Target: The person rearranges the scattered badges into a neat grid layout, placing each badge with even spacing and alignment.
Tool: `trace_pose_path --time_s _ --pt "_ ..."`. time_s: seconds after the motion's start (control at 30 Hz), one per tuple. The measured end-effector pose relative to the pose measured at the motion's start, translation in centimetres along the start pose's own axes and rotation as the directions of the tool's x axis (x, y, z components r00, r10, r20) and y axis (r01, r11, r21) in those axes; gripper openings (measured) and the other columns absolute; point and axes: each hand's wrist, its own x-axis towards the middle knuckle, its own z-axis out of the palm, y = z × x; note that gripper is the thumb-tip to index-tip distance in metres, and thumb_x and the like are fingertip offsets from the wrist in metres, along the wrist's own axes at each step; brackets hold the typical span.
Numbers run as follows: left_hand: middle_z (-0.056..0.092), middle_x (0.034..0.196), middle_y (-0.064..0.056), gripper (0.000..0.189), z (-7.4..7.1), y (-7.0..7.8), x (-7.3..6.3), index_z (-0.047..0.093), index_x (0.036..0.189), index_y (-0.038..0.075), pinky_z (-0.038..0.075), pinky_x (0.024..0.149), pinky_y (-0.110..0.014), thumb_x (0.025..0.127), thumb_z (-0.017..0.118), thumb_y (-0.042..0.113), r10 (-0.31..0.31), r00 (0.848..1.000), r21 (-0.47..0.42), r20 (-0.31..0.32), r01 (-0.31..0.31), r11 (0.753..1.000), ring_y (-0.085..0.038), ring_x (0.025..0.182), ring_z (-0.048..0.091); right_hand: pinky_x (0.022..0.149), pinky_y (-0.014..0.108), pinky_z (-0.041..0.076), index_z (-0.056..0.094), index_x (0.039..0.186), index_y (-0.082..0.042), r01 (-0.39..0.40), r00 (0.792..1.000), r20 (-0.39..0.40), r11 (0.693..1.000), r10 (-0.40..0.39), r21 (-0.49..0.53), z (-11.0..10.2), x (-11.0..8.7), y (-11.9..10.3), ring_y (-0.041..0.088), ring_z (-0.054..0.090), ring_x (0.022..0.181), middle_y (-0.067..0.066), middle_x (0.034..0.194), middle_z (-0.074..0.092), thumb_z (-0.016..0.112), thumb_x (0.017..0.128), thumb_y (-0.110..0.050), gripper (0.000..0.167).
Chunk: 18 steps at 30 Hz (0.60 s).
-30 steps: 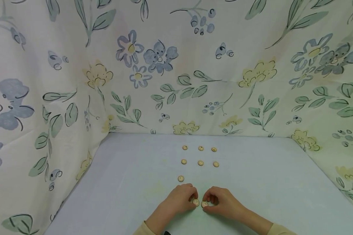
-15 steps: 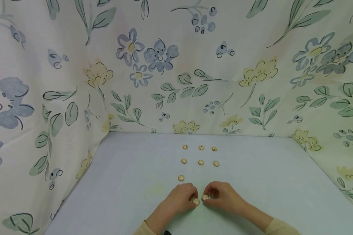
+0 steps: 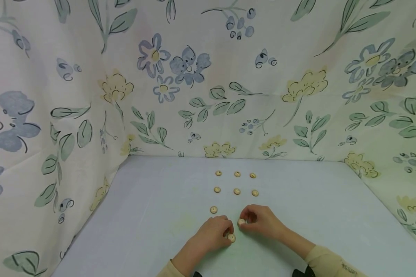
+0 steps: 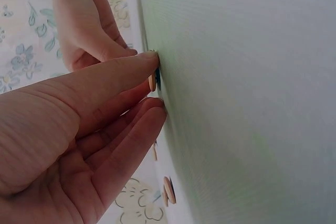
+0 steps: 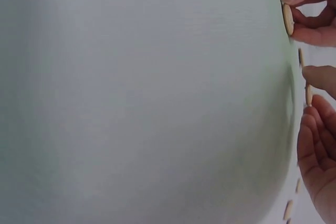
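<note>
My left hand (image 3: 213, 232) pinches a round, pale wooden button (image 3: 231, 238) by its edges on the table, between thumb and fingers. Ahead and slightly to the right, my right hand (image 3: 263, 221) holds a second wooden button (image 3: 241, 222) between thumb and fingertips. In the left wrist view the left hand (image 4: 68, 135) fills the foreground, its button (image 4: 153, 81) seen edge-on. From the right wrist, the right hand (image 5: 320, 150) and its button (image 5: 308, 95) show at the right edge. Whether the right hand's button touches the table cannot be told.
A single wooden button (image 3: 213, 209) lies just beyond the left hand. Farther back, several more buttons, such as the middle one (image 3: 237, 191), form two rows on the white table (image 3: 152, 215). Floral cloth (image 3: 208, 77) hangs around the back and sides.
My right hand has moved forward, away from my body, carrying its button from beside the left hand's button. My left hand has stayed in place with its button.
</note>
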Motion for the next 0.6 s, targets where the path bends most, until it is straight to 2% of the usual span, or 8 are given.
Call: trace_pose_path --time_s 0.3,0.6 --pt "0.047 0.071 0.009 0.016 -0.3 0.3 -0.1 0.067 0.085 0.015 0.036 0.058 -0.018 0.076 0.080 0.013 -0.002 1.000 0.006 -0.005 0.002 1.000 -0.002 0.061 0.040 0.059 0.023 0.044 0.066 0.089 -0.019 -0.087 0.996 0.018 0.996 0.087 -0.032 0.0 1.0 -0.1 0.006 0.051 0.068 -0.007 0.074 0.058 0.080 0.081 -0.027 0.018" --pt "0.046 0.071 0.009 0.015 -0.1 0.2 0.0 0.068 0.085 0.015 0.035 0.058 -0.018 0.077 0.080 0.014 -0.006 1.000 0.006 0.001 0.006 1.000 -0.002 0.061 0.040 0.062 0.023 0.045 0.067 0.092 -0.018 -0.110 0.994 0.018 0.993 0.111 -0.043 0.2 2.2 0.2 0.006 0.052 0.070 -0.009 0.077 0.058 0.080 0.082 -0.025 0.017"
